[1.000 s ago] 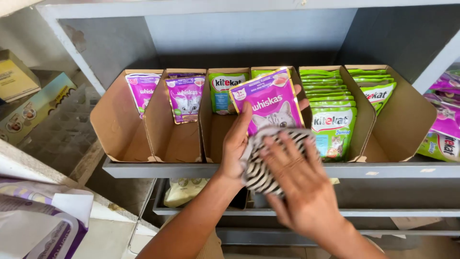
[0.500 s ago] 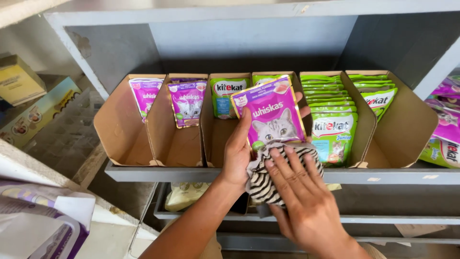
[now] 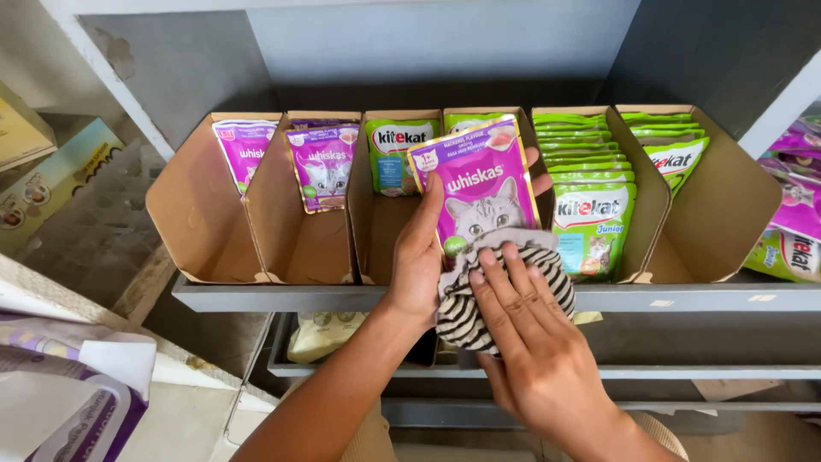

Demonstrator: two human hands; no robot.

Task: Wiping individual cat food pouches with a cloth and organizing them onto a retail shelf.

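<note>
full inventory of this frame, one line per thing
held pouch: 1, purple, in left hand before the shelf
cloth: 1, black-and-white striped, against the held pouch's lower edge
purple pouches: 2 showing, left cardboard trays
green pouches: several, exact count unclear, centre and right trays
cardboard trays: brown, row on the shelf
shelf: grey metal, more levels below
boxes: far left, partly cut off
left hand: holds the held pouch
right hand: presses the cloth

Soft, even daylight fills the scene. The shelf's back wall [image 3: 445, 43] is bright at twelve o'clock, dimmer at two. The lower shelves sit in shadow. Sharp focus centrally; edges bend slightly.
</note>
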